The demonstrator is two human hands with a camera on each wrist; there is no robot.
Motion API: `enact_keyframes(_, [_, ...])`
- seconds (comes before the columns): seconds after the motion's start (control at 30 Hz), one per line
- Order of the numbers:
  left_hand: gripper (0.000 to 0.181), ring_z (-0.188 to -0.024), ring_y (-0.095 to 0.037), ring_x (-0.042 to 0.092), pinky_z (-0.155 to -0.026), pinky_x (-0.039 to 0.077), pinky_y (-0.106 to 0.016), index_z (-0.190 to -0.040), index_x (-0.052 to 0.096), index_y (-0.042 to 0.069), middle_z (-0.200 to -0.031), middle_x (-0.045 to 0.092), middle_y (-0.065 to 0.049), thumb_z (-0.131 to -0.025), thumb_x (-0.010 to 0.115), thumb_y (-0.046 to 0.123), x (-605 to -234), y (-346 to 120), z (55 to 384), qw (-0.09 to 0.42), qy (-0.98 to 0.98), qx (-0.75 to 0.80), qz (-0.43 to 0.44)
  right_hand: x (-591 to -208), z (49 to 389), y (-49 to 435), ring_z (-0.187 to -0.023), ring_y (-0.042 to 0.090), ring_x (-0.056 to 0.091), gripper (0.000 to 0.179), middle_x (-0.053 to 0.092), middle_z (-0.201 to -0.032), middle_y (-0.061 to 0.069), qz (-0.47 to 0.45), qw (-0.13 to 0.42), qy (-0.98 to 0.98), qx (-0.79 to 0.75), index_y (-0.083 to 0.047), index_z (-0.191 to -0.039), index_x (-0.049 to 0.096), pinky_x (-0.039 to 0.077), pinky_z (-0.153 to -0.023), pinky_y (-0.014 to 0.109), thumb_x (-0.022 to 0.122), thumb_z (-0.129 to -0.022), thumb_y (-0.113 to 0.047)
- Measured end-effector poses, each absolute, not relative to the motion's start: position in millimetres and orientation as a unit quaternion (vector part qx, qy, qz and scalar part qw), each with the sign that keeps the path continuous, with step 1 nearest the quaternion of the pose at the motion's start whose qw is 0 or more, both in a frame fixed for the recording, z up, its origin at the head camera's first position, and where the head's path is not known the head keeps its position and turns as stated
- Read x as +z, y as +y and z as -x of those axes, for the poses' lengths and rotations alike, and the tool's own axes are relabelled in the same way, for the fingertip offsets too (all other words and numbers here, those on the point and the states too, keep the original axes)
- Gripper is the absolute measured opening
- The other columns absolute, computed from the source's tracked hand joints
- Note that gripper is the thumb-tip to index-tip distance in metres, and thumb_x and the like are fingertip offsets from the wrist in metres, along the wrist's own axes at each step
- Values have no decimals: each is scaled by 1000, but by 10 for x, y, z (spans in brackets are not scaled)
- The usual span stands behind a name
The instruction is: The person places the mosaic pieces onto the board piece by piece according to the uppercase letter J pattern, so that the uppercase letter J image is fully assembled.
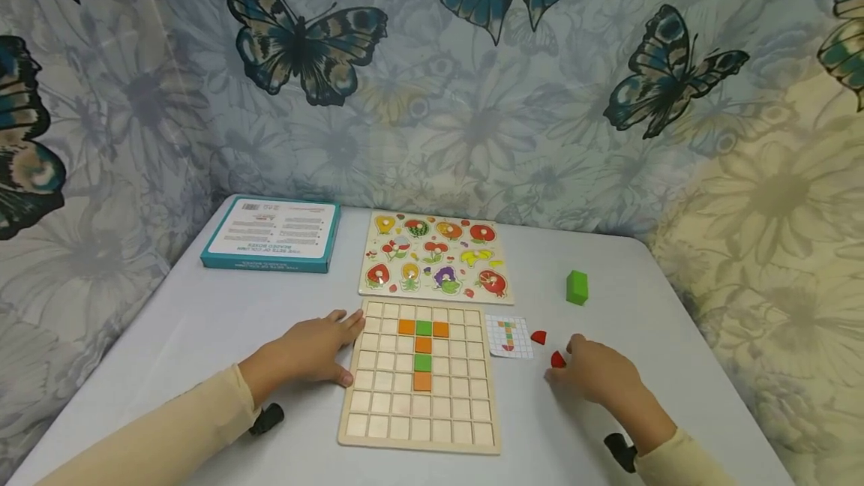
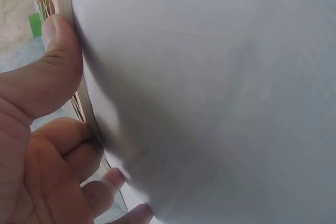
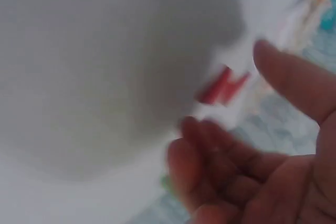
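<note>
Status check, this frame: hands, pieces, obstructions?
Left hand touching grid board. Right hand open at nearer red piece, ungripped. Six squares on board. No visible obstruction.

Head view: bright, even, soft light; yellow cast on butterfly-print fabric backdrop (image 1: 763, 208) at right; mostly readable, fine print soft. Left wrist: hazy, soft-edged grey shadow on smooth white surface (image 1: 236, 306) beside left hand (image 2: 50, 174). Right wrist: dimmer, broad shadow upper centre, right hand's (image 3: 268, 182) fingertips and red wedge-shaped pieces (image 3: 212, 88) blurred.

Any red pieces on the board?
No, the board holds only orange squares and green squares, while both red pieces are off to its right.
</note>
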State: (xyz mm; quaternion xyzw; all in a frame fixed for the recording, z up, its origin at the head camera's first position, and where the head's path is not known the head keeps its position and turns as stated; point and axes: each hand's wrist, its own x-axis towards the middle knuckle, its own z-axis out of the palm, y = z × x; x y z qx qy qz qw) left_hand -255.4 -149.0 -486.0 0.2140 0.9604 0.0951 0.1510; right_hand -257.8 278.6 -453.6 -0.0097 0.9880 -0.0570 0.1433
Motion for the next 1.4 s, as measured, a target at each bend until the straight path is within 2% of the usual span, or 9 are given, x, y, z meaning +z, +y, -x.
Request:
enact_keyframes(0.23, [99, -141, -37, 29, -103, 36, -57, -151, 38, 7, -157, 31, -6, -72, 81, 48, -4830, -1497, 2555, 149, 959, 98, -219, -4710, 2615, 2883, -70, 18, 54, 16, 59, -79, 2, 59, 95, 991, -79, -9, -97, 69, 48, -59, 37, 74, -83, -14])
enact_keyframes(0.3, [98, -142, -37, 29, -103, 36, -57, -151, 38, 8, -157, 31, -5, -72, 81, 48, -4832, -1499, 2550, 150, 959, 99, -218, -4733, 2641, 2908, -74, 19, 55, 16, 59, -84, 2, 78, 85, 990, -80, -13, -97, 71, 49, -61, 38, 72, -83, -6])
enact_keyframes(0.4, [99, -142, -36, 29, -102, 37, -58, -151, 38, 8, -157, 31, -5, -72, 81, 49, -4849, -1506, 2546, 151, 959, 100, -216, -4748, 2666, 2943, -83, 22, 59, 28, 62, -94, 4, 92, 86, 987, -99, -14, -105, 70, 51, -67, 41, 67, -82, 1])
enact_keyframes(0.53, [99, -142, -36, 29, -102, 37, -57, -151, 37, 9, -157, 31, -4, -72, 81, 49, -4865, -1511, 2556, 152, 960, 97, -215, -4756, 2660, 2973, -87, 23, 60, 30, 64, -96, 4, 69, 92, 985, -127, -7, -110, 67, 52, -72, 44, 76, -81, -14])
enact_keyframes(0.67, [99, -142, -35, 28, -103, 37, -56, -152, 36, 9, -157, 31, -3, -73, 81, 50, -4853, -1510, 2571, 152, 960, 93, -214, -4787, 2650, 2974, -82, 20, 58, 34, 64, -91, 1, 61, 87, 985, -134, -10, -100, 70, 52, -70, 43, 83, -77, -31])
enact_keyframes(0.83, [99, -142, -36, 28, -103, 36, -56, -152, 36, 8, -157, 31, -5, -73, 81, 49, -4844, -1509, 2570, 155, 959, 96, -215, -4807, 2648, 2951, -78, 18, 57, 27, 61, -90, -1, 89, 76, 985, -125, -16, -103, 73, 49, -65, 39, 82, -79, -25])
enact_keyframes(0.97, [100, -142, -36, 28, -104, 36, -56, -152, 36, 8, -157, 31, -4, -73, 81, 49, -4851, -1506, 2566, 155, 960, 100, -212, -4774, 2638, 2935, -78, 20, 56, 38, 62, -94, 3, 67, 83, 987, -121, -13, -108, 72, 50, -64, 39, 83, -77, -31])
enact_keyframes(1.1, [99, -142, -37, 28, -103, 36, -57, -151, 37, 8, -157, 31, -4, -72, 81, 48, -4842, -1502, 2556, 157, 959, 104, -211, -4777, 2628, 2945, -80, 22, 55, 47, 63, -92, 5, 30, 84, 988, -124, -6, -104, 71, 51, -68, 42, 84, -75, -41])
enact_keyframes(1.4, [99, -143, -36, 26, -105, 34, -57, -152, 36, 9, -158, 29, -4, -73, 82, 47, -4816, -1503, 2545, 161, 958, 104, -211, -4854, 2617, 2950, -75, 20, 52, 33, 58, -82, 2, 35, 73, 989, -121, -7, -97, 71, 50, -65, 38, 82, -78, -32])
